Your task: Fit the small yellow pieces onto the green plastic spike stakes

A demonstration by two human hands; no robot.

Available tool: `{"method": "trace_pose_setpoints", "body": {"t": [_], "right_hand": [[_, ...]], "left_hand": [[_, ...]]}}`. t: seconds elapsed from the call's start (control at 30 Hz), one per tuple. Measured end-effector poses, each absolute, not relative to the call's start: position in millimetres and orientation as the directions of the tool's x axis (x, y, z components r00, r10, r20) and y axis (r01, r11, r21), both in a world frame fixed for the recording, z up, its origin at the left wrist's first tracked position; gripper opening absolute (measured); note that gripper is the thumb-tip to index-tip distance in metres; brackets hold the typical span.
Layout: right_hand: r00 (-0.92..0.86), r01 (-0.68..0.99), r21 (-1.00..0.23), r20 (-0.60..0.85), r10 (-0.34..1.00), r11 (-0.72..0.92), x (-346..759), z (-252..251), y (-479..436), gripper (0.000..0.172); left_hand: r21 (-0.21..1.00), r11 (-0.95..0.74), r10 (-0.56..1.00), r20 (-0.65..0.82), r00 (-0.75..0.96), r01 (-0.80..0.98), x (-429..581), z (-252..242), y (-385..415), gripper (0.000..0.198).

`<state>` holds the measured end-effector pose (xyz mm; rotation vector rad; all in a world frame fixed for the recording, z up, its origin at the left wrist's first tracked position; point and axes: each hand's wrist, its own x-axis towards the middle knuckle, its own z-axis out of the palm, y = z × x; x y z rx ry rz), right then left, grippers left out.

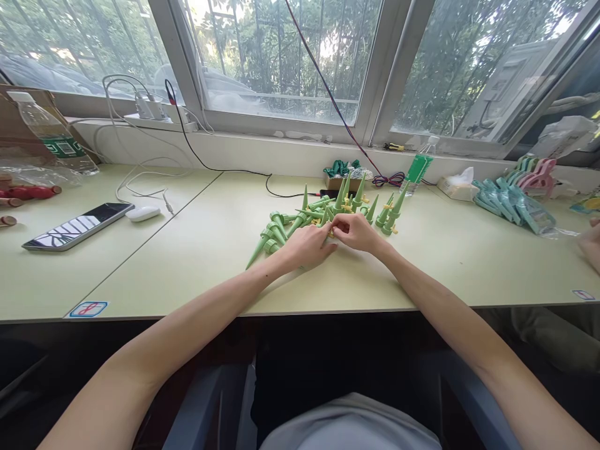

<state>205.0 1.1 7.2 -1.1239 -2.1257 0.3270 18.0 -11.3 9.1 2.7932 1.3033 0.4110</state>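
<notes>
In front of me on the table lies a pile of green plant watering spikes (pixel 276 230), cone-shaped with ribbed collars. My left hand (pixel 307 245) is closed at the pile's near edge, its fingers around a green spike mostly hidden by them. Against its fingertips, my right hand (pixel 359 232) pinches a small yellow valve at that spike; the fingers cover most of it. Several spikes with yellow valves stand point-up behind and to the right of my hands, among them a right-hand spike (pixel 396 209).
A small cardboard box (pixel 334 182) with green and white bundles stands behind the pile. Further right are a green-labelled bottle (pixel 419 165), a tissue box (pixel 458 186) and teal hangers (pixel 513 203). At left lie a phone (pixel 77 226) and a white mouse (pixel 143 214). Another person's hand (pixel 591 244) shows far right.
</notes>
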Motion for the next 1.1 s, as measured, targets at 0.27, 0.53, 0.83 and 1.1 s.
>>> {"method": "trace_pose_setpoints", "body": {"t": [0.27,0.53,0.83,1.1], "right_hand": [[-0.378,0.628,-0.507,0.465,0.801,0.591,203.7,9.0,0.1,0.014],[-0.384,0.622,-0.503,0.472,0.794,0.600,203.4,8.4,0.0,0.018],[-0.391,0.612,-0.504,0.477,0.787,0.610,204.1,7.8,0.6,0.018],[-0.394,0.610,-0.506,0.473,0.788,0.610,204.9,7.5,1.0,0.018]], "left_hand": [[0.113,-0.648,0.757,0.205,0.620,0.753,16.8,6.1,-7.6,0.046],[0.116,-0.649,0.756,0.209,0.621,0.752,16.6,5.3,-6.4,0.038],[0.115,-0.643,0.760,0.217,0.613,0.757,16.8,5.6,-6.3,0.036],[0.097,-0.649,0.754,0.219,0.620,0.755,16.7,5.7,-6.3,0.035]]}}
